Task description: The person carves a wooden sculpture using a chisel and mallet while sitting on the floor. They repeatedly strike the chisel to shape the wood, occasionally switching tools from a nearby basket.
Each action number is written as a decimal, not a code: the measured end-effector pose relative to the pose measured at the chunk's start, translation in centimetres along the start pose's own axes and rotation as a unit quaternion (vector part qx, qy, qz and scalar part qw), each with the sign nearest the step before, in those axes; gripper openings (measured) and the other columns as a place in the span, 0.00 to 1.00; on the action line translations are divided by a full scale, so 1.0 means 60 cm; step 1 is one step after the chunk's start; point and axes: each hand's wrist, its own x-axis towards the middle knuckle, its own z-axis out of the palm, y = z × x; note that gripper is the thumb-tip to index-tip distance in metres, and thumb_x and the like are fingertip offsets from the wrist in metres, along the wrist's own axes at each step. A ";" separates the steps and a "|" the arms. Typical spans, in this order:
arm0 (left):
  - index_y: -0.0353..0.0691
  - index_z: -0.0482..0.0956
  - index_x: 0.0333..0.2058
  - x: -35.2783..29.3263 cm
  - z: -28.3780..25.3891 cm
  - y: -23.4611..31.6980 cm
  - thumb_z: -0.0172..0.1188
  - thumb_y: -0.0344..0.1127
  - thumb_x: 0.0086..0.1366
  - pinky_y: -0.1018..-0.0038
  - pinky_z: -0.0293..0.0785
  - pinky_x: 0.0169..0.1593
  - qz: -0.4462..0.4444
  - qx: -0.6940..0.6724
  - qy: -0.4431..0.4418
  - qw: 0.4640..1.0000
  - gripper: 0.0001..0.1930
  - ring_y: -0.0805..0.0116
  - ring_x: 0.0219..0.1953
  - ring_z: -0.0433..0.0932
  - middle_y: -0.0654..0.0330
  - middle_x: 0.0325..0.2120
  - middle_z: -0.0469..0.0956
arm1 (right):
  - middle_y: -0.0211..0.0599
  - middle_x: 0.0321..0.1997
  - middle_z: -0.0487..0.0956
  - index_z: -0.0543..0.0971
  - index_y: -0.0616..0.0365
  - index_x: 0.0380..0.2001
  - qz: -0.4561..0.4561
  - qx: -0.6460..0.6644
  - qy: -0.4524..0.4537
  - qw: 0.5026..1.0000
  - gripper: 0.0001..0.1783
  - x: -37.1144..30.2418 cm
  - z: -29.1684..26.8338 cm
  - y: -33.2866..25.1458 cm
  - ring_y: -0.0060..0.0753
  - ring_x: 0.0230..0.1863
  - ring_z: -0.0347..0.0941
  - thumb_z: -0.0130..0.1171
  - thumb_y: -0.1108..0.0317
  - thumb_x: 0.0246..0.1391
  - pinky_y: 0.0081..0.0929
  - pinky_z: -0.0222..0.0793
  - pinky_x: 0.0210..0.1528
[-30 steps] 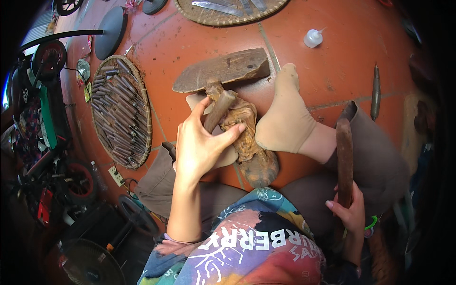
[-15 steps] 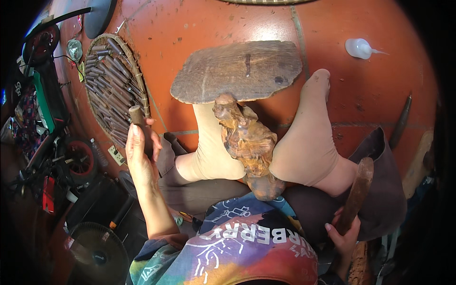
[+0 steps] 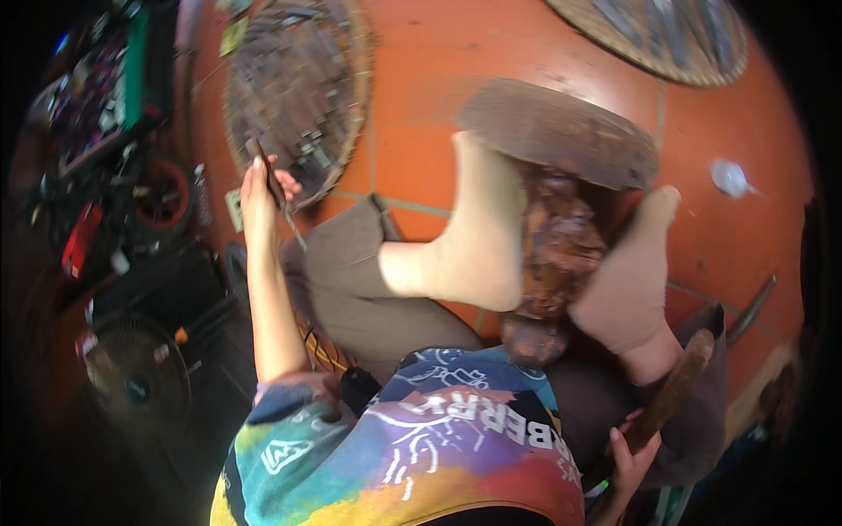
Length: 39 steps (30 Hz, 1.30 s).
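Observation:
My left hand point(image 3: 263, 188), stretched out at the left, is closed on a short brown wooden handle point(image 3: 274, 182). A thin metal-looking piece seems to stick out below it; blur hides its shape. Beside that hand lies a round woven tray point(image 3: 362, 105) with many brown sticks point(image 3: 281, 79). At the lower right my right hand point(image 3: 633, 456) grips a thick brown wooden stick point(image 3: 675, 386), its rounded end pointing up and away. Between my socked feet point(image 3: 491, 237) stands a gnarled wooden block point(image 3: 561, 241), with a worn wooden board point(image 3: 561, 127) at its far end.
Another woven tray point(image 3: 605, 44) with dark, blade-like pieces lies at the far right. A white plastic bottle point(image 3: 730, 178) and a dark curved blade-like object point(image 3: 752, 311) lie on the orange tiles at right. A fan point(image 3: 139, 368) and a wheeled vehicle point(image 3: 158, 197) stand at left.
The view has swung left, so the floor things sit farther right. My left hand, with the handle, has moved over the edge of the tray of sticks. My right hand keeps its stick.

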 end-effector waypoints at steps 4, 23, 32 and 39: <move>0.37 0.72 0.32 0.094 -0.199 -0.062 0.50 0.49 0.71 0.79 0.64 0.18 -0.020 0.151 0.126 0.980 0.19 0.75 0.13 0.71 0.57 0.16 0.79 | 0.28 0.20 0.68 0.68 0.63 0.43 -0.060 0.004 -0.032 0.998 0.21 0.015 -0.005 0.023 0.18 0.16 0.63 0.63 0.71 0.47 0.16 0.58 0.20; 0.29 0.81 0.38 0.195 -0.073 -0.129 0.59 0.25 0.60 0.76 0.78 0.28 -0.040 0.103 0.026 0.994 0.08 0.72 0.23 0.83 0.55 0.27 0.84 | 0.30 0.20 0.68 0.68 0.62 0.42 -0.082 0.051 0.018 0.995 0.19 0.013 0.005 0.039 0.22 0.12 0.63 0.63 0.73 0.46 0.19 0.61 0.15; 0.34 0.85 0.32 0.202 0.045 -0.051 0.65 0.33 0.47 0.60 0.77 0.48 0.067 0.588 0.069 0.803 0.13 0.49 0.42 0.82 0.44 0.36 0.82 | 0.30 0.22 0.69 0.70 0.61 0.39 -0.067 0.035 0.036 0.996 0.18 0.001 0.014 0.015 0.20 0.15 0.65 0.65 0.72 0.44 0.20 0.62 0.16; 0.29 0.84 0.34 0.222 0.017 -0.064 0.67 0.48 0.46 0.66 0.75 0.49 -0.058 0.581 0.027 0.811 0.25 0.55 0.44 0.82 0.47 0.29 0.84 | 0.26 0.19 0.70 0.70 0.60 0.37 -0.041 0.005 0.020 0.999 0.19 0.010 0.013 -0.008 0.17 0.16 0.65 0.67 0.71 0.42 0.17 0.60 0.19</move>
